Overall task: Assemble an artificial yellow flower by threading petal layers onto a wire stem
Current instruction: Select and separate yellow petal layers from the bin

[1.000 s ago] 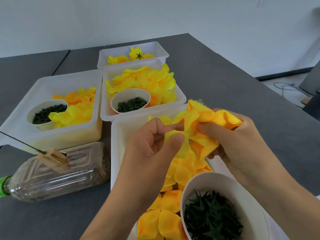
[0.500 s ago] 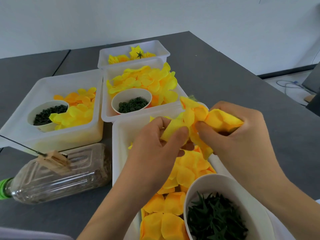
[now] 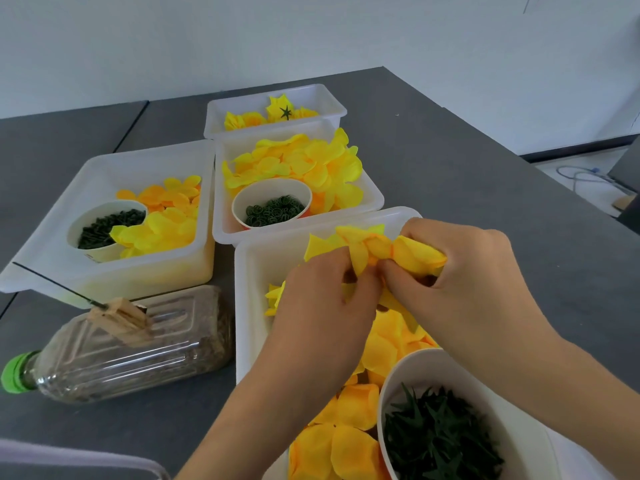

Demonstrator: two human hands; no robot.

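**Both hands pinching one petal bunch over the near tray**

Nearest, below the right wrist: white bowl (image 3: 408,393) of dark green leaf pieces (image 3: 440,441), sitting in the near tray (image 3: 249,306) with loose orange-yellow petals (image 3: 349,441) around it.

Above that: left hand (image 3: 322,306) and right hand (image 3: 474,278) held over the tray, fingertips almost meeting. Left thumb and forefinger curled, pinching one end of the petal bunch (image 3: 377,247). Right fingers curled round the other end, thumb tip pressed in at the middle. Bunch twisted at the centre, clear of the loose petals below.

Left of the left fingers: plastic bottle (image 3: 131,348) on its side, green cap (image 3: 14,372), wooden clothespin (image 3: 121,320) on top clamping a thin dark wire stem (image 3: 55,285). No petals on the wire.

Beyond the fingertips: middle tray (image 3: 221,188) with yellow petals and a cup (image 3: 273,206) of green rings. Further left: left tray (image 3: 104,168) with petals and a cup of dark bits. Farthest: back tray (image 3: 332,98) with finished yellow flowers (image 3: 277,112).
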